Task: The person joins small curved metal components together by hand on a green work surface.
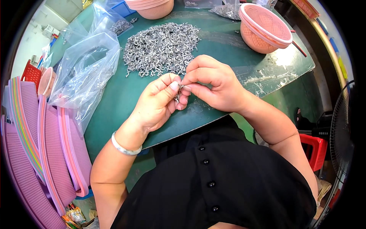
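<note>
Two bare hands met over the near edge of the dark green table top (126, 95). The left hand (158, 103) and the right hand (213, 86) were touching at the fingertips, and both pinched one small silver metal clip piece (178, 92) between them. The left thumb and first finger were closed tight on the lower part of it. The right thumb and first finger were closed on the top part. So the little piece sat right in the gap where the hands joined, with the left hand on its left and the right hand on its right. It looked like it hung mostly up and down, but it was too small to be sure of its shape.

Straight ahead of the hands, farther back on the table, lay the big heap of small silver metal clips (162, 47). The right hand's knuckles were close to the near edge of that heap, and the left hand was a bit farther from it. I think the right hand would have had the shorter reach to the heap.

A crinkly clear plastic bag (85, 72) lay to the left of the heap. A tipped pink plastic basket (263, 28) sat at the far right. A white bangle (124, 147) was on the left wrist.
</note>
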Action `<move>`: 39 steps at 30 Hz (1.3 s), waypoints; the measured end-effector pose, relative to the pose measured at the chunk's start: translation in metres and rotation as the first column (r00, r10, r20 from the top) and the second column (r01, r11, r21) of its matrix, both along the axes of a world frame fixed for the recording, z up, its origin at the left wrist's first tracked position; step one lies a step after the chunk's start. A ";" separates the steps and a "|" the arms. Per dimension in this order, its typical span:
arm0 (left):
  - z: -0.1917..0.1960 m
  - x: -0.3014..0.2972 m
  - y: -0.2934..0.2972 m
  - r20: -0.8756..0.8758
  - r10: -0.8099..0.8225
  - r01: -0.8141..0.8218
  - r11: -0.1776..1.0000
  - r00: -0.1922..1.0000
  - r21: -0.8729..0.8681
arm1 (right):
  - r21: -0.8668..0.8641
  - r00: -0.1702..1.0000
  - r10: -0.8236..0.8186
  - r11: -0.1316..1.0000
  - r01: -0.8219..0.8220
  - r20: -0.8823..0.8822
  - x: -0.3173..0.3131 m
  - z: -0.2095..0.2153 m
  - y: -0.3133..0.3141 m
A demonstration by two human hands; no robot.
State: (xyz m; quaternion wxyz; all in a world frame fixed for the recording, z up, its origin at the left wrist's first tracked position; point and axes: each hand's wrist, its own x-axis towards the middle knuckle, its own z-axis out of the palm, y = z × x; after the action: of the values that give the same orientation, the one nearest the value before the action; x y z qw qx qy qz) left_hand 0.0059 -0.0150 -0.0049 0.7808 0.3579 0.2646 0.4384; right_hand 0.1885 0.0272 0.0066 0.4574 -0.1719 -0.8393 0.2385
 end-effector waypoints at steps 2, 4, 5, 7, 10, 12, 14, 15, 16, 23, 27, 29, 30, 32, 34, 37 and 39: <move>0.001 -0.002 0.001 0.033 -0.015 0.017 0.999 0.999 -0.038 | -0.032 1.000 0.009 0.999 -0.009 -0.001 0.000 0.001 0.000; 0.000 -0.004 0.002 0.064 -0.029 0.034 0.996 0.998 -0.078 | -0.065 1.000 0.018 0.998 -0.018 -0.004 -0.001 0.000 0.000; -0.001 -0.005 0.003 0.092 -0.051 0.061 0.993 0.994 -0.105 | -0.089 1.000 0.022 0.996 -0.023 -0.013 -0.002 -0.002 0.000; -0.001 -0.006 0.003 0.120 -0.072 0.087 0.988 0.990 -0.130 | -0.113 0.999 0.027 0.993 -0.030 -0.021 -0.003 -0.002 -0.001; -0.001 -0.007 0.004 0.150 -0.086 0.111 0.981 0.985 -0.162 | -0.123 1.000 0.027 0.992 -0.028 -0.012 -0.004 -0.001 -0.001; -0.001 -0.006 0.004 0.130 -0.047 0.066 0.988 0.990 -0.140 | -0.100 0.999 0.039 0.994 -0.038 0.009 -0.004 0.001 -0.001; -0.002 -0.007 0.006 0.163 -0.024 0.047 0.989 0.986 -0.143 | -0.095 0.999 0.047 0.994 -0.048 -0.013 -0.007 0.000 0.001; -0.003 -0.007 0.008 0.195 -0.001 0.030 0.989 0.981 -0.147 | -0.089 0.998 0.053 0.994 -0.056 -0.036 -0.008 -0.001 0.002; -0.002 -0.008 0.008 0.196 -0.002 0.031 0.988 0.981 -0.148 | -0.091 0.998 0.052 0.994 -0.055 -0.035 -0.007 -0.001 0.006; 0.007 -0.017 0.013 -0.350 0.295 -0.300 0.953 0.889 0.042 | -0.054 0.923 -0.098 0.991 0.126 0.371 0.009 -0.004 0.025; 0.011 -0.012 0.013 -0.657 0.371 -0.234 0.928 0.657 0.289 | -0.032 0.895 -0.098 0.992 0.124 0.434 0.010 -0.009 0.025; 0.002 -0.014 0.016 -0.692 0.403 -0.167 0.908 0.599 0.384 | 0.010 0.875 -0.120 0.991 0.131 0.469 0.008 -0.007 0.023; 0.000 -0.014 0.016 -0.717 0.440 -0.089 0.878 0.541 0.471 | 0.009 0.875 -0.120 0.991 0.131 0.469 0.008 -0.007 0.023; 0.002 -0.012 0.015 -0.751 0.415 -0.068 0.892 0.514 0.446 | 0.015 0.867 -0.119 0.992 0.127 0.485 0.009 -0.007 0.023; 0.004 -0.009 0.014 -0.794 0.410 -0.002 0.889 0.449 0.457 | 0.020 0.868 -0.115 0.992 0.121 0.483 0.009 -0.008 0.025; 0.005 -0.002 0.014 -0.796 0.434 0.070 0.860 0.422 0.505 | -0.003 0.870 -0.090 0.994 0.105 0.484 0.010 -0.008 0.025; 0.006 0.003 0.014 -0.802 0.454 0.138 0.832 0.387 0.537 | -0.033 0.872 -0.069 0.995 0.097 0.485 0.012 -0.008 0.026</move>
State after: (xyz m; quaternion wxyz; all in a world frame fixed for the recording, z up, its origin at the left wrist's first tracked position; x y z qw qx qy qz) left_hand 0.0092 -0.0009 0.0011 0.3293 0.7061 0.5501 0.3008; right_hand 0.2000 0.0530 -0.0013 0.2384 -0.2746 -0.9116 0.1916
